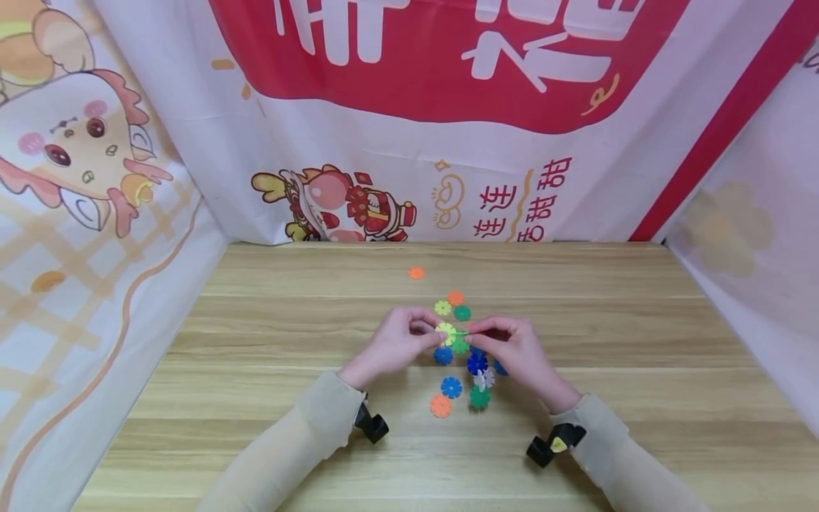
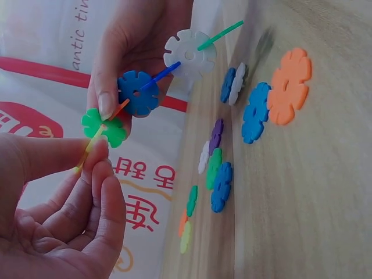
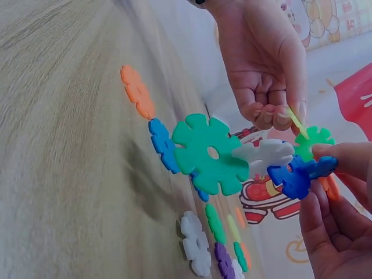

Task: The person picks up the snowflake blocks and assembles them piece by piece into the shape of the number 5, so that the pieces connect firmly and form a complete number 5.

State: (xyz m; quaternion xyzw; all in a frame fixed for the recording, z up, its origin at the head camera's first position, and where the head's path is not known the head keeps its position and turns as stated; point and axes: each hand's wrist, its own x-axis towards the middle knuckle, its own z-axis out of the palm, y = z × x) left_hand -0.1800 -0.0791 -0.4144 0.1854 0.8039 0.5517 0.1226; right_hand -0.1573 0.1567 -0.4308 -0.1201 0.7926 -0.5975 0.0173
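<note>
My left hand (image 1: 399,338) pinches a yellow notched plastic disc (image 1: 445,333) between thumb and fingertips. Facing it, my right hand (image 1: 515,348) grips a chain of joined notched discs near its upper end. In the right wrist view the chain runs from a light green disc (image 3: 314,139) past an orange disc (image 3: 331,187), blue discs (image 3: 290,179) and a white disc (image 3: 264,156) to a green disc (image 3: 211,154). At the light green disc the yellow disc's edge meets it; whether the slots are engaged I cannot tell. The chain hangs above the table.
Loose discs lie on the wooden table (image 1: 288,306) about the hands: an orange disc (image 1: 416,273) far back, a blue disc (image 1: 451,387) and another orange disc (image 1: 441,406) nearer, and several more beneath the hands. A printed cloth (image 1: 384,142) stands behind the table.
</note>
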